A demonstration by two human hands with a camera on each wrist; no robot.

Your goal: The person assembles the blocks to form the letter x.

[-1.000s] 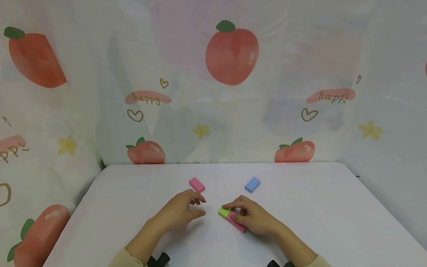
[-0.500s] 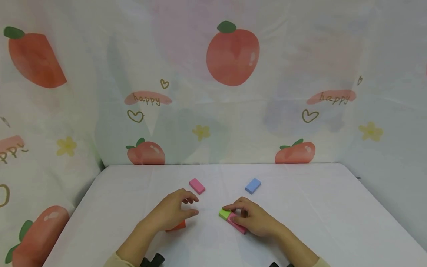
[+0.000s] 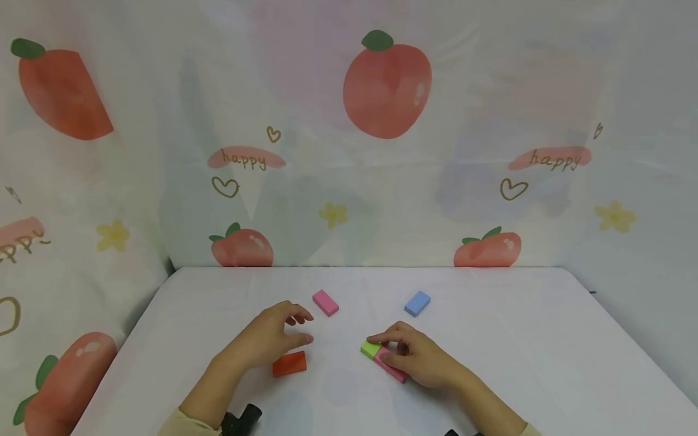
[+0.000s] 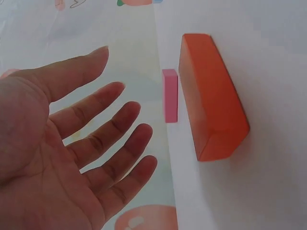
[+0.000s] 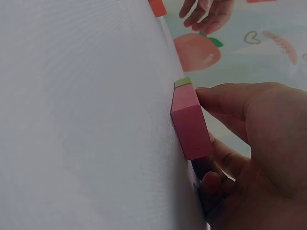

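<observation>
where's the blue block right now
In the head view, the blue block lies far back on the white table, right of the lone pink block and beyond the right hand.

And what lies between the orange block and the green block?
Only bare white tabletop: the head view shows nothing between the orange block and the green block.

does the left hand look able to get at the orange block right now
Likely yes: the left hand is holding nothing, its fingers apart, and the orange block lies close by on the table, with nothing visible between them.
</observation>
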